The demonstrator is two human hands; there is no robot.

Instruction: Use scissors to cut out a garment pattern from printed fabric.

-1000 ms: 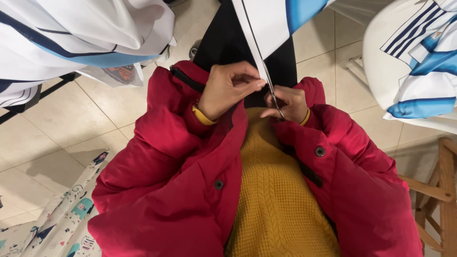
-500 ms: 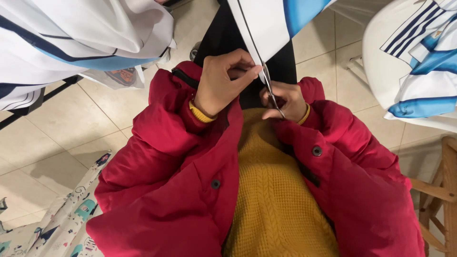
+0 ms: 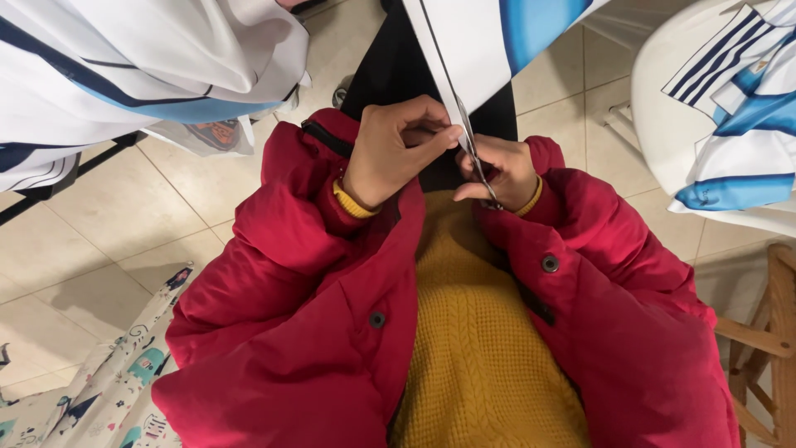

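Beige floor tiles (image 3: 99,232) fill the left of the frame, partly bare between draped white-and-blue cloth (image 3: 141,75) at upper left and patterned fabric (image 3: 91,390) at lower left. At upper centre, the left hand (image 3: 394,149) pinches the dark-edged hem of a hanging white-and-blue fabric (image 3: 489,41), while the right hand (image 3: 502,170) has its fingers closed on small scissors (image 3: 481,174) at that edge. A round white surface (image 3: 663,124) crowds the upper right.

Left hand (image 3: 396,149): raised before chest, fingers curled, thumb and fingertips pinched. Right hand (image 3: 497,170): just beside it, fingers closed. Both forearms bent inward.
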